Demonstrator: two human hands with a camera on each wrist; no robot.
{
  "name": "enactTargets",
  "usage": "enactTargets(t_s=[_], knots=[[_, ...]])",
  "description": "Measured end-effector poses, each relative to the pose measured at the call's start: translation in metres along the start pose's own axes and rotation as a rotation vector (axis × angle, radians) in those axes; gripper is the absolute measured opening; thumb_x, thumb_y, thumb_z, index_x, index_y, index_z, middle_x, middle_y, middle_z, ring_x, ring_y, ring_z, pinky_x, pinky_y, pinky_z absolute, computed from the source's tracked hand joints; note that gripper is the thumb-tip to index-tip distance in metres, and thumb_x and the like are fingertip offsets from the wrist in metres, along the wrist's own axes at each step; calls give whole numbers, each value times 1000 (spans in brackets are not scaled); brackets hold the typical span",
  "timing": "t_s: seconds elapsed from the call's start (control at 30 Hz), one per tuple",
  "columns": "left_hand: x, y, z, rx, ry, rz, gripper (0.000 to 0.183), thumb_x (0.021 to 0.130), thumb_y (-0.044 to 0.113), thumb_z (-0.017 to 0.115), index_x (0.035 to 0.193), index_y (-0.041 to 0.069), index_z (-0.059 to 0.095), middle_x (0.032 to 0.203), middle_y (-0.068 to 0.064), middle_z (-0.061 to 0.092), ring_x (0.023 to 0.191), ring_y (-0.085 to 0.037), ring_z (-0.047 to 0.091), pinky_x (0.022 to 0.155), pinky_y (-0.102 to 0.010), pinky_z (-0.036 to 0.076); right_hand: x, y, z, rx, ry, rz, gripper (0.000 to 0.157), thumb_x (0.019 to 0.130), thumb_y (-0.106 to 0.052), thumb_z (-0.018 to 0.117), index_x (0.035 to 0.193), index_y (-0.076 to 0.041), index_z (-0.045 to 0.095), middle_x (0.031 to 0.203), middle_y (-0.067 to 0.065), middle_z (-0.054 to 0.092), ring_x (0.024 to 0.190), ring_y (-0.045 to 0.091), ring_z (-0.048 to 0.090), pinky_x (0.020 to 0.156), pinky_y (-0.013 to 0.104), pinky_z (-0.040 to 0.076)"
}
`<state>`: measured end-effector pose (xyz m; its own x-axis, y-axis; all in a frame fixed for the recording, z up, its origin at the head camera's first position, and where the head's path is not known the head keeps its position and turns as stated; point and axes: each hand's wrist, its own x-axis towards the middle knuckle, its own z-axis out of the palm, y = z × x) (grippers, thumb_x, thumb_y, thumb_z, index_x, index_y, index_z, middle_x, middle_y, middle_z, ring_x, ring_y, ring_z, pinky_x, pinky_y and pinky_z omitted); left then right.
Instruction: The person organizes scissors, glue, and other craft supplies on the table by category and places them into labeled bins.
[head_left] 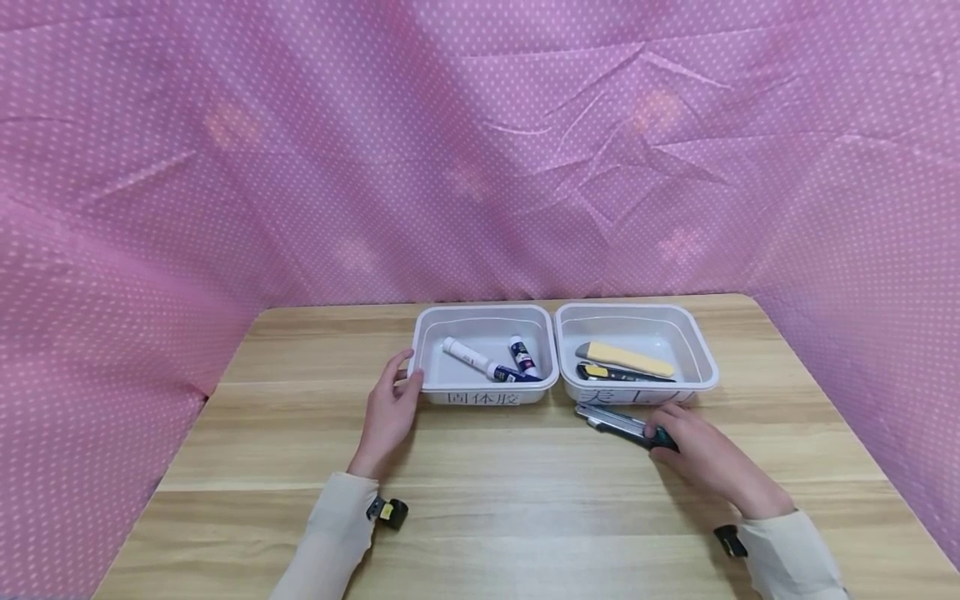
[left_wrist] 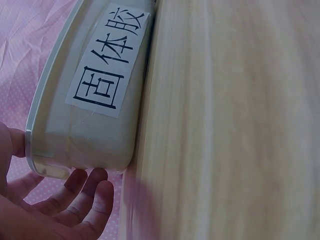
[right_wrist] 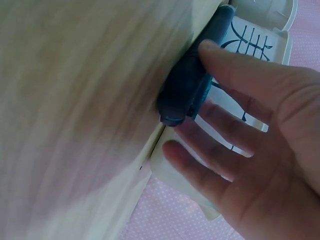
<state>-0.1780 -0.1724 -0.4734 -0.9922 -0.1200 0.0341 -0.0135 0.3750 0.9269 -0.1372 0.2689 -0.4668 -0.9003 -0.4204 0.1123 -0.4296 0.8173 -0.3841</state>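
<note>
My right hand (head_left: pixel 705 454) pinches a dark green and grey utility knife (head_left: pixel 618 422) by its rear end, thumb on one side and fingers on the other. The knife lies low over the table, just before the right white plastic box (head_left: pixel 711 379). In the right wrist view its dark handle (right_wrist: pixel 187 75) slants along the box's lettered front. My left hand (head_left: pixel 388 421) grips the left corner of the left white plastic box (head_left: pixel 551 350), thumb at the rim (left_wrist: pixel 30 142) and fingers against the side. Inside that box are glue sticks (head_left: pixel 468 357).
A yellow utility knife (head_left: pixel 630 358) and a black and yellow utility knife (head_left: pixel 622 373) lie in the right box. Handwritten paper labels (head_left: pixel 483 399) mark both box fronts. The wooden table (head_left: pixel 480 517) meets a pink dotted cloth (head_left: pixel 450 167) behind and at the sides.
</note>
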Motion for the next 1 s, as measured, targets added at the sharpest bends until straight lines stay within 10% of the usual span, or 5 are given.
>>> enactTargets(t_s=[0.37, 1.0], knots=[[0, -1, 0, -2, 2, 14, 47, 108, 32, 52, 153, 21, 43, 134, -19, 60, 122, -34, 64, 100, -47, 57, 4, 0, -2, 20, -35, 26, 39, 81, -4, 84, 116, -6, 69, 113, 8, 71, 105, 27, 67, 94, 54, 55], [0, -3, 0, -9, -5, 13, 48, 108, 32, 51, 154, 22, 42, 134, -17, 60, 123, -33, 64, 100, -46, 57, -3, -10, -3, -38, -5, -89, 35, 76, 7, 81, 106, -9, 72, 101, 0, 72, 94, 20, 69, 85, 46, 60]])
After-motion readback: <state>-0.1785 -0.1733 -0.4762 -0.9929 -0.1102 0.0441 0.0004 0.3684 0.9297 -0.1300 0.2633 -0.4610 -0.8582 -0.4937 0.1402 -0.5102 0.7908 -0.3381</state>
